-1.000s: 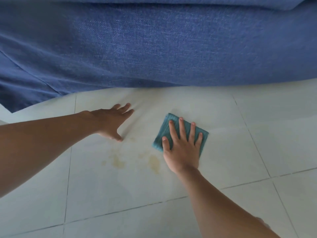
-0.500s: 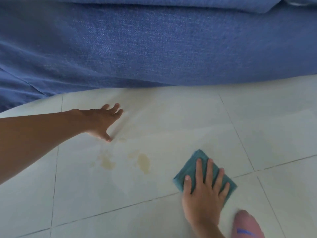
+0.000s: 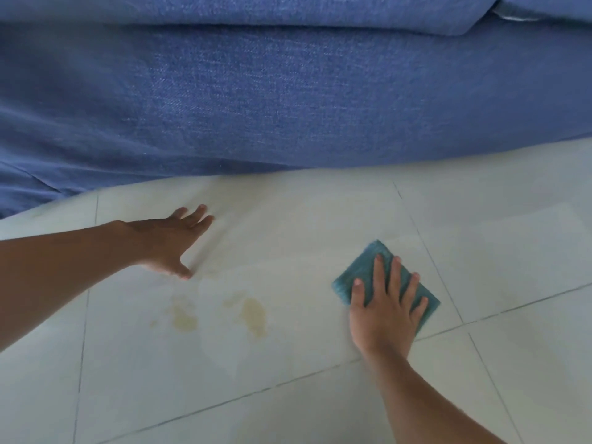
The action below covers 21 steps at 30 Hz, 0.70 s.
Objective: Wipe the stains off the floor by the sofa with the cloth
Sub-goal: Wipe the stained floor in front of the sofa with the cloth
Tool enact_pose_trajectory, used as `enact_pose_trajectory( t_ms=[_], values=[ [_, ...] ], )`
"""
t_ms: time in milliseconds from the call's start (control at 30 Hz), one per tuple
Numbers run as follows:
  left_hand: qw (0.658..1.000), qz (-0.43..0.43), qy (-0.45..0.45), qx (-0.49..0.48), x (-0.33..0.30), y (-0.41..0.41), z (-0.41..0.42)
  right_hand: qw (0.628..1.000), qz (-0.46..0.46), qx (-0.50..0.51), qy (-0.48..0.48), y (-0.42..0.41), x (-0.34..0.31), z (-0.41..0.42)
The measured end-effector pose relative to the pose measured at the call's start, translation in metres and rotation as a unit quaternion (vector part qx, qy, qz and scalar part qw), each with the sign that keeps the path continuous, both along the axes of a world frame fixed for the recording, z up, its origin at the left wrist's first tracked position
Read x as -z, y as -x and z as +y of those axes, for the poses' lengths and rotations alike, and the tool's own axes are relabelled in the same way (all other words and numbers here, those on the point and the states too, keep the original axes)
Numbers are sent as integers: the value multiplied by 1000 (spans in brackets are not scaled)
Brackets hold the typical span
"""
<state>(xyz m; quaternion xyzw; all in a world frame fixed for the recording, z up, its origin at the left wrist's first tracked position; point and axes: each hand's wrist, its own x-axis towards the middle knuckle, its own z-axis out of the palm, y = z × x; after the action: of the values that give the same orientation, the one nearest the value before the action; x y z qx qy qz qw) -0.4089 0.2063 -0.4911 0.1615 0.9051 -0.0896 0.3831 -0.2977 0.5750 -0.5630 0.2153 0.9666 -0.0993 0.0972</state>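
A folded teal cloth (image 3: 365,270) lies flat on the pale tiled floor (image 3: 288,363). My right hand (image 3: 384,309) presses down on it with fingers spread. Two yellowish stains sit left of the cloth: one stain (image 3: 254,317) nearer the middle, another stain (image 3: 184,315) further left. A fainter mark (image 3: 209,270) lies above them. My left hand (image 3: 173,241) rests flat on the floor above the stains, fingers apart, holding nothing.
The blue fabric sofa (image 3: 288,91) fills the upper half of the view, its lower edge meeting the floor just beyond my left hand. Grey grout lines (image 3: 224,402) cross the tiles.
My right hand slid the cloth from beside the stains back toward me and to the right, then slightly forward again. My left hand stayed planted on the floor.
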Motion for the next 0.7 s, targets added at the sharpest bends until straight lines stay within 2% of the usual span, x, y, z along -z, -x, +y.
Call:
enact_pose_trajectory(
  t_ms=[100, 200, 267, 333, 500, 700],
  values=[
    [1000, 0, -7, -3, 1, 1, -4, 997, 8, 75, 5, -45, -3, -30],
    [1000, -4, -7, -2, 1, 4, -4, 999, 7, 25, 24, -47, -5, -63],
    [1000, -6, -6, -3, 2, 4, -2, 998, 6, -55, 9, -21, -3, -63],
    [1000, -6, -11, -6, 3, 4, -2, 996, 6, -90, 5, 19, -3, -47],
    [999, 1, -25, -20, 2, 1, -1, 999, -15, -30, 20, 107, -3, -24],
    [998, 15, -49, -37, 5, 0, -4, 992, -30, -122, 24, 139, -5, -51]
  ],
)
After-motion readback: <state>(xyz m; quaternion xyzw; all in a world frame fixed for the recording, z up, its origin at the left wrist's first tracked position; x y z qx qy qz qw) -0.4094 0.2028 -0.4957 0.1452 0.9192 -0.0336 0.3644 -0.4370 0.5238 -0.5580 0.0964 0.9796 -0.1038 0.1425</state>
